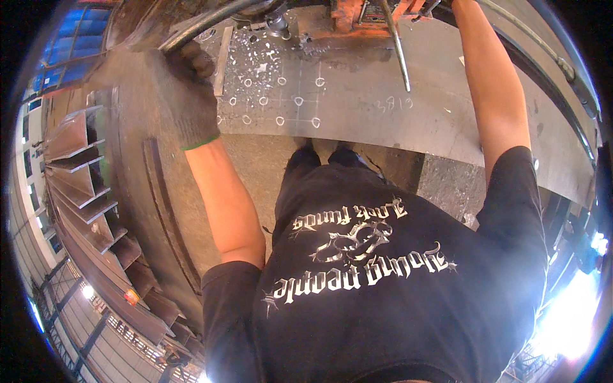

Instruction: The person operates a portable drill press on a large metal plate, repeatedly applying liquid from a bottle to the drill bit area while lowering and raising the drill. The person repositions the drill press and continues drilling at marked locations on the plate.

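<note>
At 11 o'clock, a metal bar (211, 20) is gripped by the gloved left hand (181, 92). The right hand is cut from view at 1 o'clock; its state cannot be told.

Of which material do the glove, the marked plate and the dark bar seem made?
Glove: probably knitted fabric, matt, with a green-edged cuff, though blurred.
Plate: likely steel, dull grey, with pale chips on it.
Bar: probably metal, dark; a smooth highlight along it.
</note>
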